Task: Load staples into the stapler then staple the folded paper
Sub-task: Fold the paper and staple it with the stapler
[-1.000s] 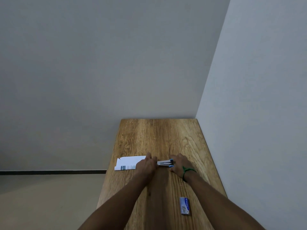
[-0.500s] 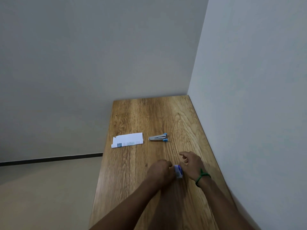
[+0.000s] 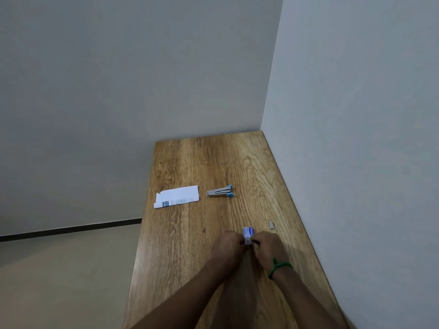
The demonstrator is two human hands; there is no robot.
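Observation:
A small silver stapler (image 3: pixel 219 192) with blue ends lies opened on the wooden table (image 3: pixel 190 245), to the right of a folded white paper (image 3: pixel 177 199). Nearer to me, my left hand (image 3: pixel 226 245) and my right hand (image 3: pixel 269 245) pinch a small blue and white staple box (image 3: pixel 248 234) between them, just above the tabletop. A short grey strip of staples (image 3: pixel 272 225) lies on the table just right of the box. My right wrist wears a green band.
The table stands in a corner, with a wall along its right edge (image 3: pixel 332 186) and another behind its far edge. Its left edge drops off to a beige floor (image 3: pixel 59 281).
My hands left the stapler on the table, came back toward me and picked up the staple box. A staple strip now lies beside the box. My view tilted down.

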